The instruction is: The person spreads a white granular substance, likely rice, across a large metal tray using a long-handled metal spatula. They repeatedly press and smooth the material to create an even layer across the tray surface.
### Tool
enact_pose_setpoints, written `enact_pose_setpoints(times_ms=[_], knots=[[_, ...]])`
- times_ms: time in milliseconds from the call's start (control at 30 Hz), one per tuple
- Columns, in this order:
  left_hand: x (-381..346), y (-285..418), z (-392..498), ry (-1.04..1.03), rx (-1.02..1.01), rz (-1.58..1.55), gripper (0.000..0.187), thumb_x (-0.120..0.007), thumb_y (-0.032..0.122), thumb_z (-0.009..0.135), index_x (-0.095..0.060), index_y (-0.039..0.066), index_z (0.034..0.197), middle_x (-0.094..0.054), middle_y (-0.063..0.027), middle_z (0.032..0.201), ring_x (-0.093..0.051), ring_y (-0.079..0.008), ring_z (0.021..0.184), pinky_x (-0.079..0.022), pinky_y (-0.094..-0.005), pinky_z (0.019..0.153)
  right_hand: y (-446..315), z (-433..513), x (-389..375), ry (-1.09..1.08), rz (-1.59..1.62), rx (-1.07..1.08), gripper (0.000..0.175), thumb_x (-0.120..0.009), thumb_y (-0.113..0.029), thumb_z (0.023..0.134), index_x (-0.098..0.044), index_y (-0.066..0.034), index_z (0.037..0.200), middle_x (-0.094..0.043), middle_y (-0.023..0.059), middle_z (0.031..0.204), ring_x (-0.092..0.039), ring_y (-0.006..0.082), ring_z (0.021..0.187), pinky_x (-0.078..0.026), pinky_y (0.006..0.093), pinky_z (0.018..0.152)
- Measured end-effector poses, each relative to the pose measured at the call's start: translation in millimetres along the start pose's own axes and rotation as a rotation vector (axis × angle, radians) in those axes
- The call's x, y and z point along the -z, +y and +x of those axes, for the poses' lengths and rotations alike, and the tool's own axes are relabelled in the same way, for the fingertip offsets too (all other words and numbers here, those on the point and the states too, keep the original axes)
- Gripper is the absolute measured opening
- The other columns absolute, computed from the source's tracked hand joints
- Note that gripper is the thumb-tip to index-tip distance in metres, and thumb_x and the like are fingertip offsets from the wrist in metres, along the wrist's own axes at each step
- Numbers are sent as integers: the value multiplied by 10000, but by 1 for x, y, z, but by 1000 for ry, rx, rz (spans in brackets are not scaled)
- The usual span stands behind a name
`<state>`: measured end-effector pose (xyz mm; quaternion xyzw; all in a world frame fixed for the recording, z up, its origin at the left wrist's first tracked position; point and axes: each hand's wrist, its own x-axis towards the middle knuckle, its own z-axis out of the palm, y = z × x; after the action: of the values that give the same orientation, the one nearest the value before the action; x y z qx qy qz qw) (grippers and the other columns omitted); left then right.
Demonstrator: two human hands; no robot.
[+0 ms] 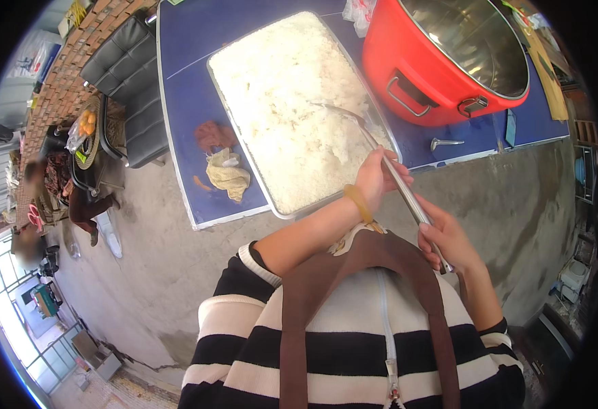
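Both my hands hold the long metal handle of a ladle or large spoon [406,191]. My left hand [378,176] grips it around the middle, near the tray's lower right corner. Nearer my body, my right hand [447,235] is closed around the handle's end. The utensil's head rests in white cooked rice [288,102], partly buried, so its shape is not clear. The rice fills a large rectangular metal tray [245,166] on a blue table [184,148].
A large red pot [406,61] with a steel interior stands right of the tray. Below it lie a small metal object [447,143] and a phone-like slab [511,128]. Two crumpled cloths [227,176] lie left. A black chair [143,102] and a seated person [76,199] are farther left.
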<state>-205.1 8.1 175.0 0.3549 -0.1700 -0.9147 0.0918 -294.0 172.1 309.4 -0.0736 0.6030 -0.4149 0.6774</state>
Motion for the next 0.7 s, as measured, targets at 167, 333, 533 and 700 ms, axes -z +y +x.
enact_pose_setpoints(times_ms=[167, 333, 533, 700], knots=[[-16, -19, -3, -142, 131, 77, 305, -405, 328, 1042, -470, 31, 1066, -644, -176, 989, -679, -310, 905, -559, -424, 801, 6, -24, 4, 65, 425, -63, 498, -476, -166, 1007, -348, -37, 1471, -540, 56, 808, -483, 97, 513, -402, 224, 384], [-1, -44, 12, 89, 238, 264, 297, -541, 337, 998, -537, 41, 1008, -652, -141, 956, -671, -259, 803, -562, -357, 735, 20, -8, 15, 31, 710, -245, 430, -405, -232, 1037, -393, -33, 1418, -493, 35, 769, -420, 70, 514, -360, 211, 373], [33, -26, 75, 328, 160, 382, 300, -568, 337, 984, -589, 38, 967, -658, -127, 867, -638, -218, 719, -547, -336, 669, 37, 77, 29, -50, 849, -229, 396, -398, -279, 1050, -430, -46, 1368, -463, 20, 730, -366, 61, 468, -317, 209, 354], [49, 9, 116, 300, 205, 164, 271, -517, 254, 1003, -585, -7, 1030, -651, -150, 882, -611, -221, 727, -516, -361, 663, 24, 170, 30, -18, 476, -85, 316, -442, -296, 1040, -476, -84, 1272, -448, 2, 684, -359, 59, 434, -318, 223, 341]])
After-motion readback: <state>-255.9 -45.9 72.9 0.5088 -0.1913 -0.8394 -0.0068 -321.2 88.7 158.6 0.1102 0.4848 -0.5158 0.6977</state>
